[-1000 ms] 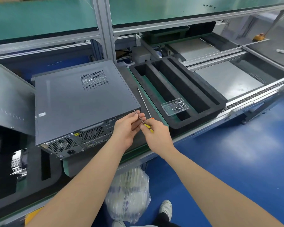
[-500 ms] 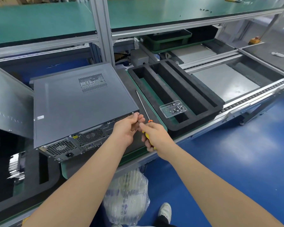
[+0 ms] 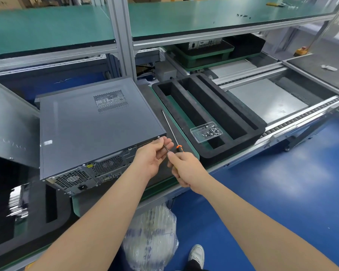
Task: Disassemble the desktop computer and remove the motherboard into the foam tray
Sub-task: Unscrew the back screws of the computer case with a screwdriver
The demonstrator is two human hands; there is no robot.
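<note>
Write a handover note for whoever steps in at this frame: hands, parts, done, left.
Left hand pinches the screwdriver shaft, steadying its tip at the rear corner screw of the desktop computer.
Right hand grips the screwdriver's handle.
Foam tray sits right of the computer, holding a clear dish of screws; a second screwdriver lies between them.
Done: nothing visibly removed, cover on.
Left: cover screws, cover, motherboard into tray.

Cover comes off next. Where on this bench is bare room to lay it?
The grey plate between foam tray and conveyor rail is bare. The strip between computer case and tray is crowded: a loose screwdriver, left hand, right hand. A screw dish occupies one slot.
</note>
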